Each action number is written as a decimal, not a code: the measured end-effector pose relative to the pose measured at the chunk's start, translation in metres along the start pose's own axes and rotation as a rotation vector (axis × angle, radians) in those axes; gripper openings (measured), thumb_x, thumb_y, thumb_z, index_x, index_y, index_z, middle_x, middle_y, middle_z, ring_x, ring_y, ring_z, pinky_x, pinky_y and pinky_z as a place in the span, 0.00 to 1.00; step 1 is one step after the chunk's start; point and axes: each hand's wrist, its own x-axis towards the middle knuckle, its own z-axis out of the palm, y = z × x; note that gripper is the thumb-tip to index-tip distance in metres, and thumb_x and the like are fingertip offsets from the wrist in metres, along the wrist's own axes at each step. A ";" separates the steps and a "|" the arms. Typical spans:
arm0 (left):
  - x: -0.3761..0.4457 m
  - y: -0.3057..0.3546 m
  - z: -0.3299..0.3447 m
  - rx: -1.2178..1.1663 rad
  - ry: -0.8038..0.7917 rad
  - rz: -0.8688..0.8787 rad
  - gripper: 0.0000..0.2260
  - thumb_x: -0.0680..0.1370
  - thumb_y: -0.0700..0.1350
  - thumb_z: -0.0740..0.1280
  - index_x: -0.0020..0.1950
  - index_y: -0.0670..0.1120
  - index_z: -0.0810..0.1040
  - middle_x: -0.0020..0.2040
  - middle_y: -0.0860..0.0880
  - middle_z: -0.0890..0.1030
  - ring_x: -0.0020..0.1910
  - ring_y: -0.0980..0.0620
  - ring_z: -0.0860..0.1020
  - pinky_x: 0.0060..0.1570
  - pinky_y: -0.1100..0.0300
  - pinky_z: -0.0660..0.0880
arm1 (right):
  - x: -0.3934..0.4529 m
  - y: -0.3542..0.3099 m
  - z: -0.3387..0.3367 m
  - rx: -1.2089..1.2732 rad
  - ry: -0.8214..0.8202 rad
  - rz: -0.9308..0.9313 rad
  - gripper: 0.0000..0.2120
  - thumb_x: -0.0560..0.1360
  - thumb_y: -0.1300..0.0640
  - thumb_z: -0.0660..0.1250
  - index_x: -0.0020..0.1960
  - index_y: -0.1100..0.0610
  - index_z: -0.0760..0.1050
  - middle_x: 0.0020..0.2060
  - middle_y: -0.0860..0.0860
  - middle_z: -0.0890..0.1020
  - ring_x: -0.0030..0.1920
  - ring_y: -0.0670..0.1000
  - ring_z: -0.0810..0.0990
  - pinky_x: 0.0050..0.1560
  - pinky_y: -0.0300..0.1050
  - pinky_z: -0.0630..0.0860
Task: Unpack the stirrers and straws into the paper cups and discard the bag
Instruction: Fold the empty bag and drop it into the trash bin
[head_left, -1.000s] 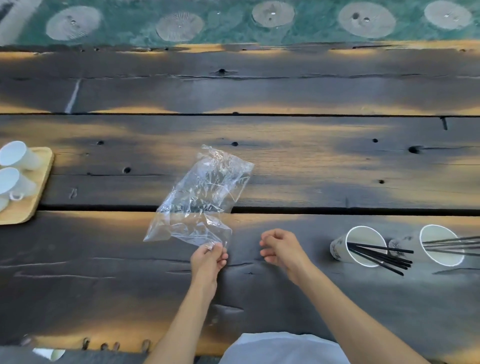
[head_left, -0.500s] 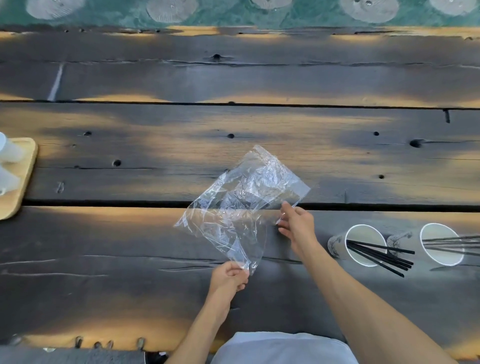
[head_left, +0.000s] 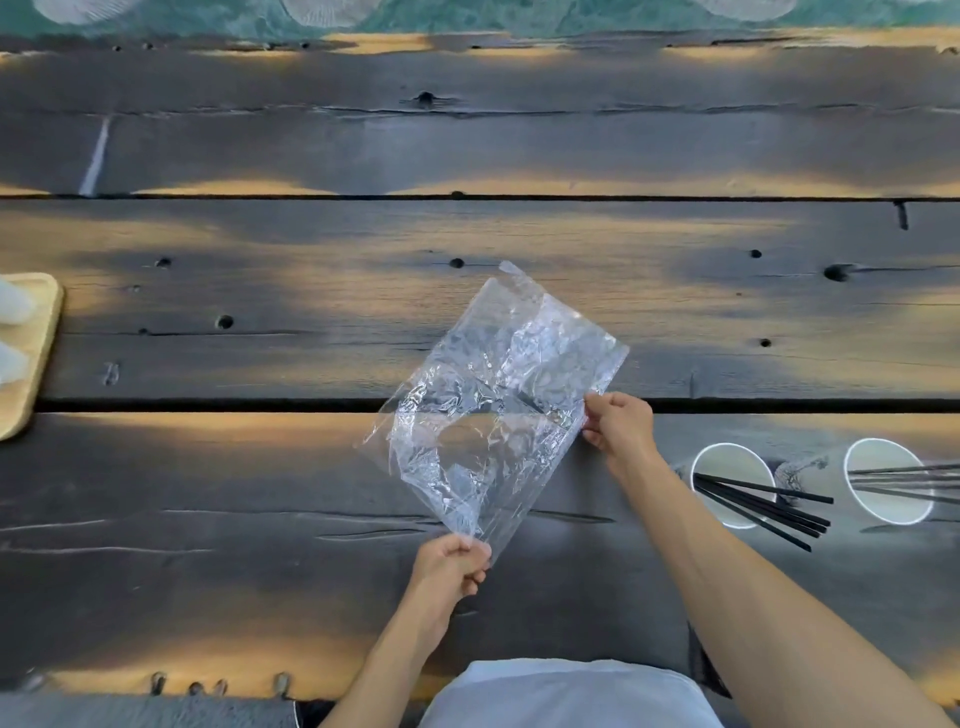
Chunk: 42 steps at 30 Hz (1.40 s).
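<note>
A crumpled clear plastic bag (head_left: 493, 410) is spread out flat above the dark wooden table (head_left: 467, 291), with nothing visible inside it. My left hand (head_left: 452, 566) pinches its near bottom corner. My right hand (head_left: 618, 428) pinches its right edge. Two white paper cups stand at the right. The nearer cup (head_left: 732, 486) holds several thin black sticks (head_left: 763, 506) that lean out toward the right. The farther cup (head_left: 883, 480) holds several more thin dark sticks (head_left: 914, 480) that run off the frame edge.
A light wooden tray (head_left: 36, 358) with white cups on it sits at the left edge, partly cut off. A green patterned floor lies beyond the table's far edge. The table's near edge runs just in front of my white shirt.
My right hand went from a loose fist on the table to gripping the bag's right edge. The bag moved right and was pulled flat between both hands.
</note>
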 end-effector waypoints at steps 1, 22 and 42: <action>0.000 0.001 0.000 -0.016 -0.005 0.000 0.04 0.76 0.35 0.71 0.41 0.39 0.82 0.36 0.45 0.80 0.34 0.52 0.75 0.32 0.61 0.72 | 0.001 0.000 -0.001 -0.001 -0.011 -0.014 0.10 0.79 0.61 0.67 0.39 0.58 0.73 0.33 0.52 0.75 0.31 0.48 0.72 0.31 0.39 0.73; 0.029 0.063 0.018 -0.427 0.150 -0.004 0.03 0.76 0.37 0.72 0.45 0.39 0.79 0.32 0.47 0.78 0.27 0.56 0.73 0.23 0.67 0.70 | -0.045 0.085 -0.052 -0.285 -0.278 0.070 0.07 0.76 0.71 0.65 0.43 0.61 0.70 0.32 0.56 0.76 0.32 0.52 0.75 0.37 0.44 0.77; 0.007 0.024 -0.039 0.466 0.255 0.019 0.09 0.73 0.39 0.71 0.33 0.44 0.78 0.29 0.46 0.81 0.27 0.51 0.75 0.28 0.61 0.72 | -0.032 0.097 -0.070 -0.736 0.037 -0.005 0.06 0.71 0.65 0.62 0.39 0.55 0.71 0.35 0.52 0.79 0.38 0.56 0.76 0.38 0.49 0.72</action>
